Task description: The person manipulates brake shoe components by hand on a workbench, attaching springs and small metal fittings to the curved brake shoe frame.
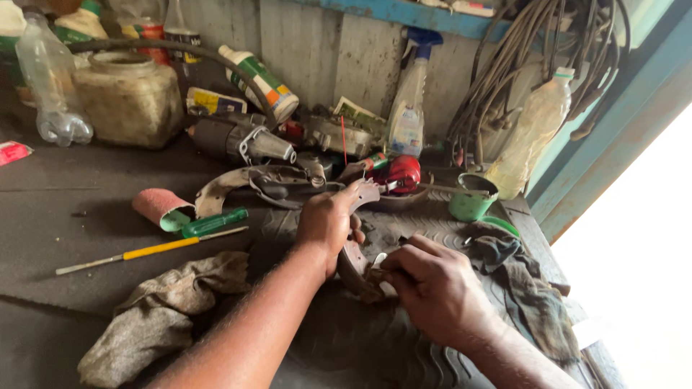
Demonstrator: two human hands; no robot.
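At centre frame, a person's left hand [328, 220] closes its fingers around the upper arc of a curved, rusty brake shoe [355, 253], apparently steadying it on edge over a ribbed tyre section [404, 353] on the grimy workbench [65, 209]. The right hand [432, 284], just below, pinches a small pale tool at the shoe's lower end. That tool is mostly hidden under the curled fingers and hard to identify, while a grey rag [155, 317] lies lower left, a yellow-handled file [148, 251] beside it, and a dark cloth [522, 281] trails off right.
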